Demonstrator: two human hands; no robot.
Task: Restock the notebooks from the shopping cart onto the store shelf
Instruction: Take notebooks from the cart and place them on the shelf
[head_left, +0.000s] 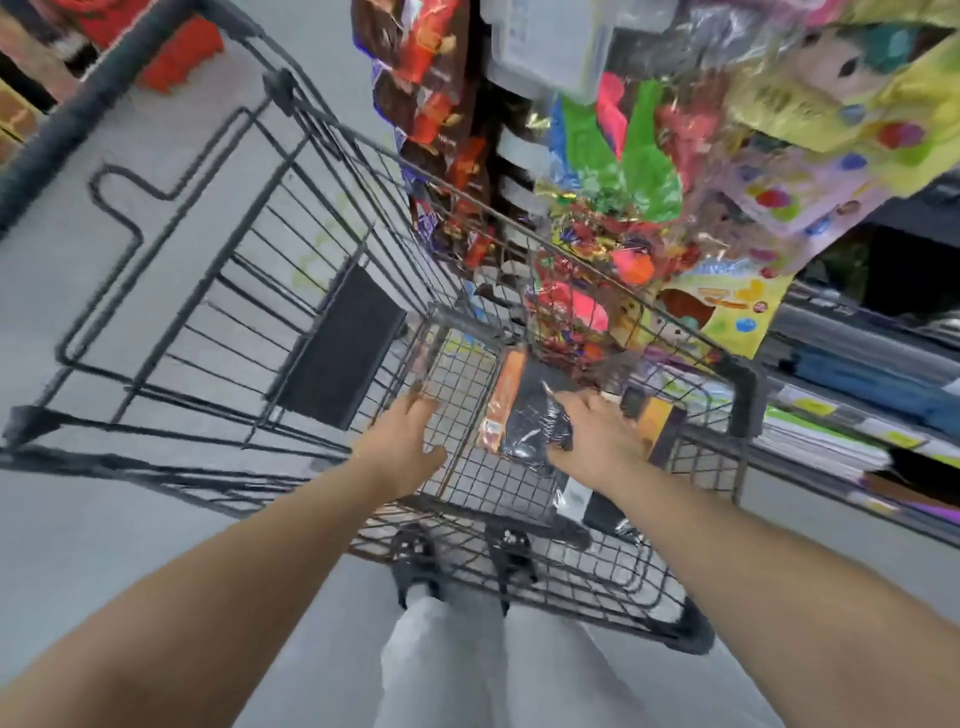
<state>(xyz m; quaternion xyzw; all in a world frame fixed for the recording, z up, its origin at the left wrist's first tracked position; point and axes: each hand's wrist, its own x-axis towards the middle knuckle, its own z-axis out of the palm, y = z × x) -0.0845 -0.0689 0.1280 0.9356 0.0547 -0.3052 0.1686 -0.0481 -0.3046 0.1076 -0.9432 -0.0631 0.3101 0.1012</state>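
While left hand (402, 447) hovers open, right hand (597, 436) presses notebooks (524, 421).

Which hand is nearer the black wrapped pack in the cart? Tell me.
Right. The right hand rests on the pack; the left hand is off to its left, over the cart mesh.

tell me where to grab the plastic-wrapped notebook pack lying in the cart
Probably by its long edges, coming straight down from above. The wrapped notebook pack lies flat on the shopping cart floor mesh, so only its top face and sides can be reached. The right hand already rests on the right part of the pack; the open left hand could take the orange left edge.
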